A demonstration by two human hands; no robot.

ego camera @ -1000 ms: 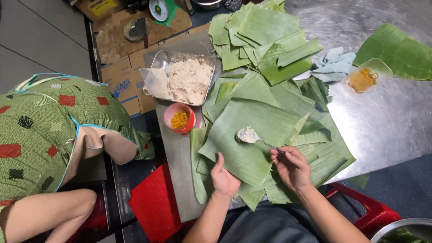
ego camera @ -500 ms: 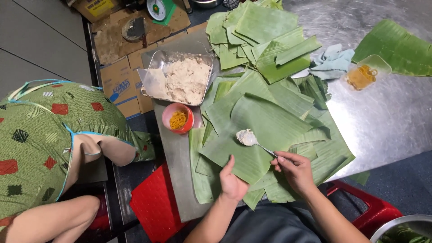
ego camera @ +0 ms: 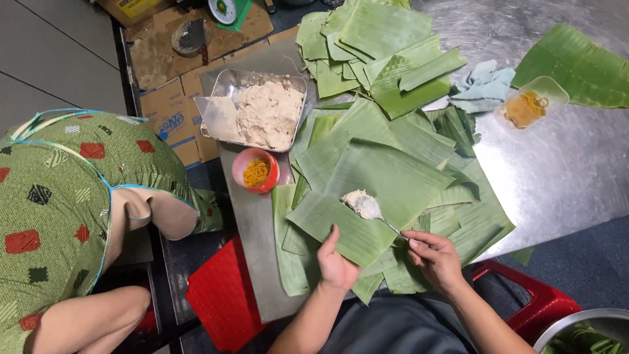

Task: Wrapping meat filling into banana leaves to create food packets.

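A banana leaf sheet (ego camera: pixel 380 190) lies on top of a pile of leaves on the steel table (ego camera: pixel 576 170). My right hand (ego camera: pixel 434 259) holds a metal spoon (ego camera: pixel 377 215) whose bowl presses a lump of pale filling (ego camera: pixel 357 200) onto the leaf. My left hand (ego camera: pixel 335 265) rests flat on the leaf's near corner, fingers together. A metal tray of the same pale filling (ego camera: pixel 268 115) stands to the far left of the leaves.
A small red bowl of yellow rubber bands (ego camera: pixel 255 172) sits by the tray. More cut leaves (ego camera: pixel 373 39) are stacked behind, with a blue cloth (ego camera: pixel 481 85) and a clear tub (ego camera: pixel 527 105). A person in a green patterned dress (ego camera: pixel 59 210) sits at my left. Red stools (ego camera: pixel 223 295) stand below.
The spoon with filling has moved slightly left and nearer on the leaf. My left hand has shifted a little to the right along the leaf's edge.
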